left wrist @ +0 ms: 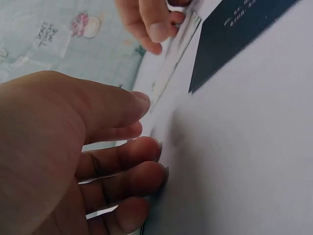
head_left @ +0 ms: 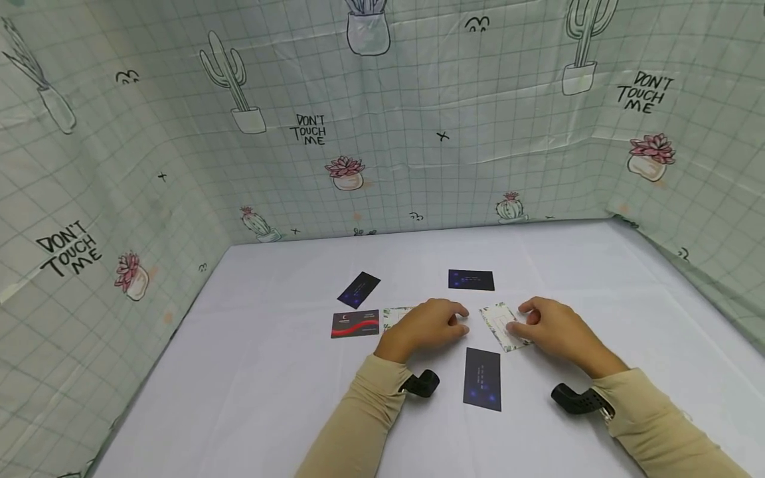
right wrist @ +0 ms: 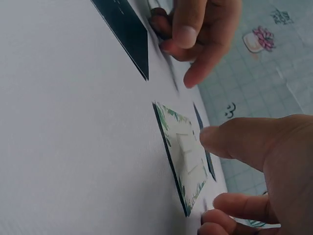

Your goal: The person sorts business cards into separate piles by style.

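My right hand is at a white card with a leafy border. Its thumb overlaps the card's right edge, and the fingers are spread apart from the thumb. In the right wrist view this leafy card lies flat below the thumb. To its left, my left hand hovers low over the cloth with loosely bent fingers and nothing between them. A second leafy card is partly hidden behind that hand. Between the forearms lies a dark card with blue glints.
A black card with a red wave lies left of the left hand. Farther back are a slanted dark card and another dark card. A white cloth covers the table; a printed curtain hangs behind it.
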{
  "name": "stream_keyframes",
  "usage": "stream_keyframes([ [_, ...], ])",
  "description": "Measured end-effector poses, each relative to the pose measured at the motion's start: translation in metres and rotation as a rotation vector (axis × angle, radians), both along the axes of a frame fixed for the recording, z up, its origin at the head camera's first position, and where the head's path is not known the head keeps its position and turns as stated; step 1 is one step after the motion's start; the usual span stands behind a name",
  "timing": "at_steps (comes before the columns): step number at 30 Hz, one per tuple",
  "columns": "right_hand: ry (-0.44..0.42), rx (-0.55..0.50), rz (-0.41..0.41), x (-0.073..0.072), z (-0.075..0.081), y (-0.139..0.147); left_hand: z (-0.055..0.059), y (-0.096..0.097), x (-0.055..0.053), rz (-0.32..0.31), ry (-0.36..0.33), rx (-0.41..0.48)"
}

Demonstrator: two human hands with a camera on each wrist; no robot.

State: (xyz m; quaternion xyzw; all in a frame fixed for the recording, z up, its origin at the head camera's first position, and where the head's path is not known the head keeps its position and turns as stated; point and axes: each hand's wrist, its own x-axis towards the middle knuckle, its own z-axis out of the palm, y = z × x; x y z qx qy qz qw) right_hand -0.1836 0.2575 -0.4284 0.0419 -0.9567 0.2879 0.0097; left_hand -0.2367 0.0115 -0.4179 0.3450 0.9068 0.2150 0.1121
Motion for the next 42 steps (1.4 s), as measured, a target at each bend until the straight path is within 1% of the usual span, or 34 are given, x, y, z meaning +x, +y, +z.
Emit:
stream_keyframes([
  [4,-0.058,0.073,-0.009,0.005,0.003,-0.002,0.002,0.011,0.002,-0.021,0.025,-0.033],
  [6,-0.067,0.097,-0.012,0.006,0.003,-0.003,0.005,0.016,0.003,-0.025,0.025,-0.043],
  [9,-0.056,0.104,-0.018,0.008,0.002,-0.004,0.006,0.024,0.004,-0.027,0.026,-0.056],
  [11,-0.042,0.096,-0.017,0.008,0.001,-0.005,0.007,0.029,0.004,-0.032,0.042,-0.061],
  [16,-0.024,0.07,0.011,0.007,-0.001,-0.005,0.003,0.036,0.001,-0.022,0.083,-0.076],
  [21,-0.002,0.046,0.044,0.004,-0.004,-0.004,-0.002,0.038,0.0,0.019,0.117,-0.095],
  [26,0.049,0.025,0.078,0.003,-0.005,0.0,-0.003,0.04,0.002,0.045,0.144,-0.106],
  [28,0.068,0.027,0.09,0.003,-0.004,0.001,-0.002,0.04,0.003,0.074,0.171,-0.122],
  [31,0.082,0.036,0.102,0.002,-0.002,0.0,-0.001,0.04,0.004,0.137,0.191,-0.142],
  [33,0.079,0.039,0.101,0.001,-0.001,-0.001,-0.001,0.039,0.005,0.172,0.187,-0.142],
  [35,0.074,0.047,0.091,0.001,-0.001,-0.001,0.0,0.039,0.007,0.19,0.163,-0.133],
  [39,0.065,0.05,0.065,0.0,-0.003,0.0,0.0,0.04,0.008,0.202,0.128,-0.111],
  [42,0.067,0.047,0.054,-0.001,-0.005,0.001,-0.001,0.038,0.009,0.208,0.126,-0.105],
])
